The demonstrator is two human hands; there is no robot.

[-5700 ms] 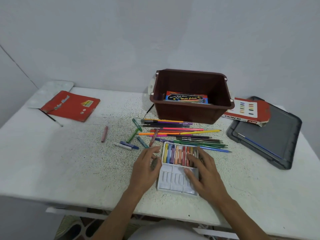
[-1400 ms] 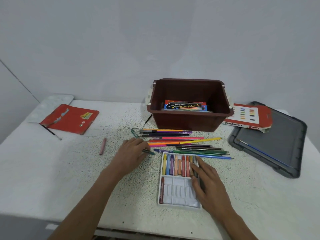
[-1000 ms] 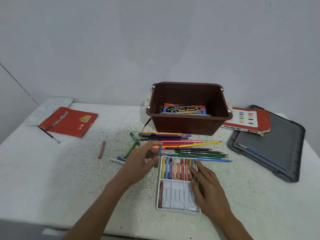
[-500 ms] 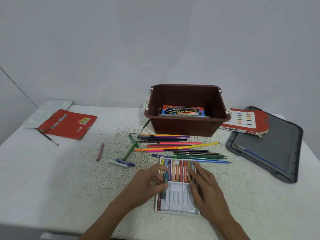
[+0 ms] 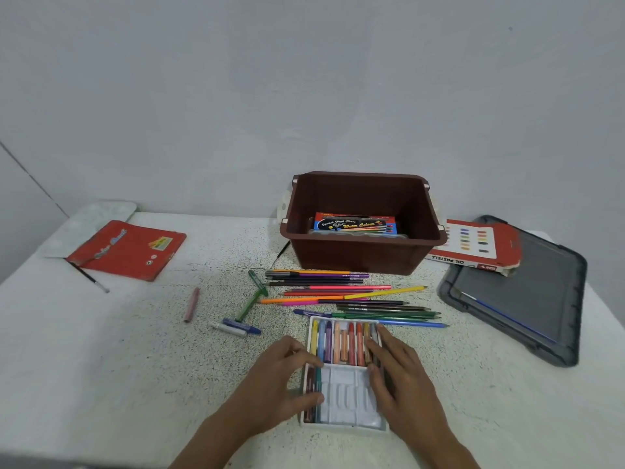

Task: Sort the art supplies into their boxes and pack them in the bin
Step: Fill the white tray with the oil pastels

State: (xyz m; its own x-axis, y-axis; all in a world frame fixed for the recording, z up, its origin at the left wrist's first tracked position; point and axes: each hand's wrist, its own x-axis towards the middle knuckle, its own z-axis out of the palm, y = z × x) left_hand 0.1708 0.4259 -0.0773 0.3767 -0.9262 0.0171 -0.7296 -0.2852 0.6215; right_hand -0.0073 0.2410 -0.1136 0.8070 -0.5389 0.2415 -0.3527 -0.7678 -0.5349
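A plain pale grey wall [image 5: 304,79] is filling the upper frame, meeting a side wall [image 5: 17,214] at far left. A white speckled counter [image 5: 101,367] is spreading across the lower half under soft, even light.

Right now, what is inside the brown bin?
A blue and red watercolour box lies in the brown bin, atop a pale flat item. The bin's front wall hides the floor.

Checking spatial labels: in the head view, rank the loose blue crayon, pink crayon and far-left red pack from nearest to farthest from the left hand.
1. Loose blue crayon, just left of the left hand pinching a teal crayon.
2. Pink crayon, farther left.
3. Red pack, far left corner.
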